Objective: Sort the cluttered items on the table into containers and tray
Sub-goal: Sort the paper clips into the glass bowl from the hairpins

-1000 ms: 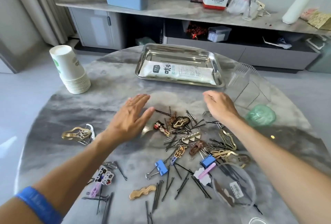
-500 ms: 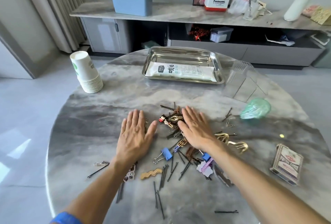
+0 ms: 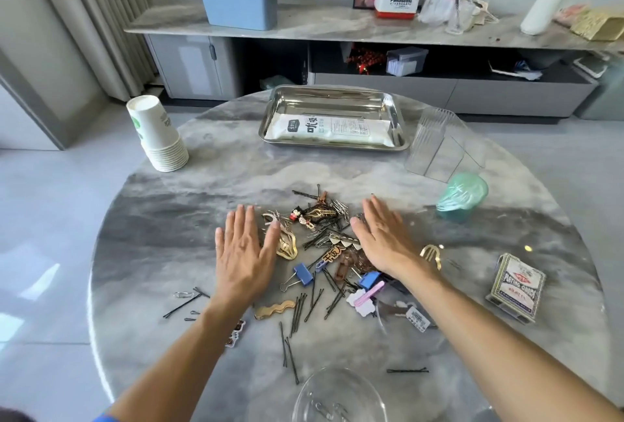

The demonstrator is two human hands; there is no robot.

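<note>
From the head camera, both hands lie flat, palms down, fingers straight and together, holding nothing. The left hand [image 3: 243, 254] rests at the left edge of a heap of hair clips and pins [image 3: 324, 239] in the middle of the round marble surface [image 3: 189, 205]; its thumb touches a gold wavy hair clip [image 3: 287, 246]. The right hand [image 3: 381, 236] rests on the heap's right side, covering part of it.

The heap mixes bobby pins, paper clips, a blue binder clip [image 3: 302, 274], a small doll-figure clip [image 3: 302, 217] and a pink-and-white card clip [image 3: 366, 298]. Stray bobby pins [image 3: 184, 303] lie well apart to the left, and another bobby pin [image 3: 407, 370] lies near the front. A deck of playing cards [image 3: 516, 286] sits to the right, a green ribbed cup [image 3: 462, 197] beyond it.

Possible destinations: the steel tray [image 3: 396, 111] at the far side, already holding a white packet [image 3: 329, 129]; a clear divided organiser [image 3: 442, 148] just beside it; a glass bowl [image 3: 337, 398] at the near edge with a few paper clips inside; and a stack of paper cups [image 3: 158, 136] far left.

The hands look set to rake the heap together. The risk is that thin pins slide under flat palms and scatter, or skid off the smooth rim. Tangled clips may also drag wrong items along into one container.
</note>
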